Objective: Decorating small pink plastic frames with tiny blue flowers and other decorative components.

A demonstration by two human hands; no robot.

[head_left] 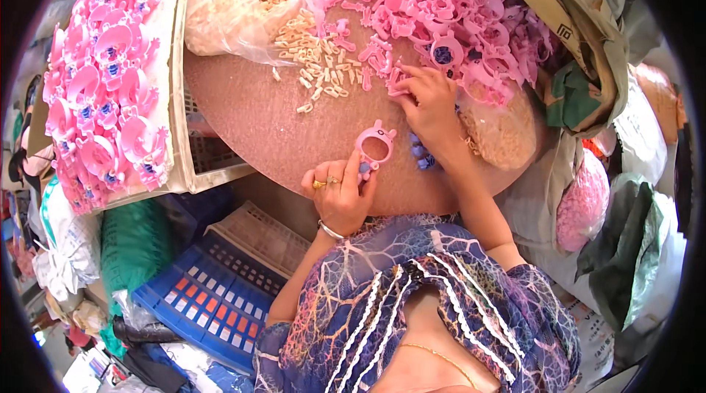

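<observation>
My left hand [340, 191] holds a pink plastic ring-shaped toy part [378, 133] near the table's front edge. It has two small ears on top and a blue bit at its lower end, partly covered by my fingers. Farther off, my right hand [432, 106] has its fingertips closed on a small pink plastic piece [398, 81] at the near edge of a heap of pink parts [471, 33]. Small cream plastic clips [320, 69] lie loose to the left of that hand. Beneath my right wrist are several small blue pieces [423, 154].
A clear bag of cream pieces [235, 14] stands at the table's far left. Beside it, a white crate [180, 99] bears many pink parts with blue bits. Right of my forearm lies another bag of cream pieces [504, 128]. Sacks [588, 77] crowd the right edge.
</observation>
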